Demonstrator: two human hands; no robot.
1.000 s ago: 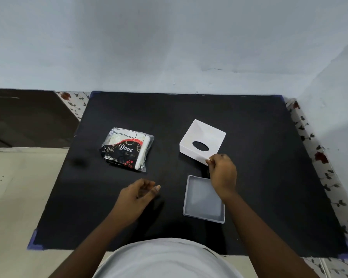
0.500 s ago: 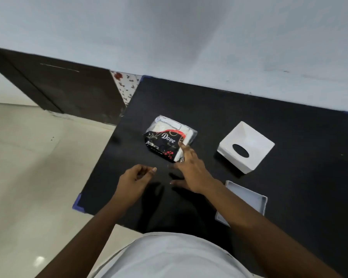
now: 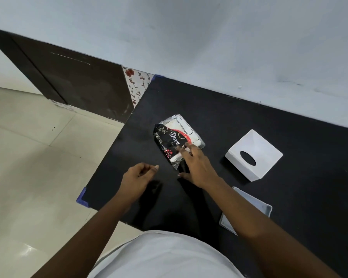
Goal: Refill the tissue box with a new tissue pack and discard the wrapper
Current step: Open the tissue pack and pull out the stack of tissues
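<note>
- the tissue pack (image 3: 176,138) lies flat on the black surface (image 3: 249,121), towards its left side, still sealed in its wrapper, long axis running from far-left to near-right.
- the right hand (image 3: 195,167) is reaching across, fingers spread, fingertips (image 3: 186,146) resting on the near end of the pack; its grip is not closed round the pack yet.
- the left hand (image 3: 138,176) hovers just short of the pack, fingers loosely curled, holding nothing.
- the pack sits just ahead of both hands; the right is nearer, already touching.
- the white tissue box cover (image 3: 253,155) stands well to the right, its base tray (image 3: 266,208) nearer the person, partly hidden by the right forearm.
- next move, i'd judge, is picking up the pack to tear it open.
</note>
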